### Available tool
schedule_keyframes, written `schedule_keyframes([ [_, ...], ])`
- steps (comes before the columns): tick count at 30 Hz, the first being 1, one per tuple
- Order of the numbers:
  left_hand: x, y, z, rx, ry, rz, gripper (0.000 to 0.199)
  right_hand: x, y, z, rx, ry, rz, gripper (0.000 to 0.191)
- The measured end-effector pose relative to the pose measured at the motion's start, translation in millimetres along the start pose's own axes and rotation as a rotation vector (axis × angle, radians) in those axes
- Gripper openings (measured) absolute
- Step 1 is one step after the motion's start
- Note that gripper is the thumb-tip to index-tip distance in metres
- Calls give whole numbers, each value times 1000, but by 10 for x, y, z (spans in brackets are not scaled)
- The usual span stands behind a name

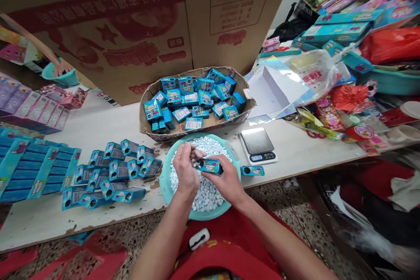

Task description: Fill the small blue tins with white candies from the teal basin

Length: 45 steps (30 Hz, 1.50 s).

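My right hand (pixel 226 177) grips a small blue candy box (pixel 210 166), tipped on its side with its dark round opening facing left. At that opening is my left hand (pixel 187 168), its fingers curled around a few small white candies. Both hands are above a turquoise basin (pixel 166 179) filled with white candies (pixel 210 194). Another blue box (pixel 252 170) lies by the basin's right side. Several similar boxes with round openings (pixel 118 168) stand or lie in a group to the left.
Behind the basin, a low cardboard tray (pixel 197 129) holds several blue boxes. A digital scale (pixel 257 142) sits to the right, with plastic bags (pixel 311 70) and sweets beyond. Large cartons (pixel 131 30) form a wall at the back. Another person's hand (pixel 62 68) reaches into a bowl at far left.
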State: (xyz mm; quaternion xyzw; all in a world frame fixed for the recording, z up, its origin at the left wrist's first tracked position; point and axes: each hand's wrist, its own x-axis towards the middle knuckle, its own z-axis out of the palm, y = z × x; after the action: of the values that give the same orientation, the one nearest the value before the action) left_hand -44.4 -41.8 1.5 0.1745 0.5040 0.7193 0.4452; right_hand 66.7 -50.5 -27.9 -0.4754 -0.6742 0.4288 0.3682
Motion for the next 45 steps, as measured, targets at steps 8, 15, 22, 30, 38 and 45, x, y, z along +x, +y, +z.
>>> schedule_keyframes([
  [8,-23,175,63,-67,-86,-23,21,7,7,-99,107,58,2,31],
  [15,552,-598,-481,972,-160,251,21,-115,161,-450,150,141,99,37],
  [22,304,-959,-594,1594,-463,391,26,-230,187,-484,119,96,126,37],
  [30,304,-772,-636,769,-118,-25,30,-97,235,-412,-29,82,86,33],
  [38,66,-55,-113,-98,-37,-169,25,-54,122,-118,-84,-21,-28,29],
  [45,111,-53,-33,-56,41,-45,28,-9,-17,-61,-83,-10,-41,28],
])
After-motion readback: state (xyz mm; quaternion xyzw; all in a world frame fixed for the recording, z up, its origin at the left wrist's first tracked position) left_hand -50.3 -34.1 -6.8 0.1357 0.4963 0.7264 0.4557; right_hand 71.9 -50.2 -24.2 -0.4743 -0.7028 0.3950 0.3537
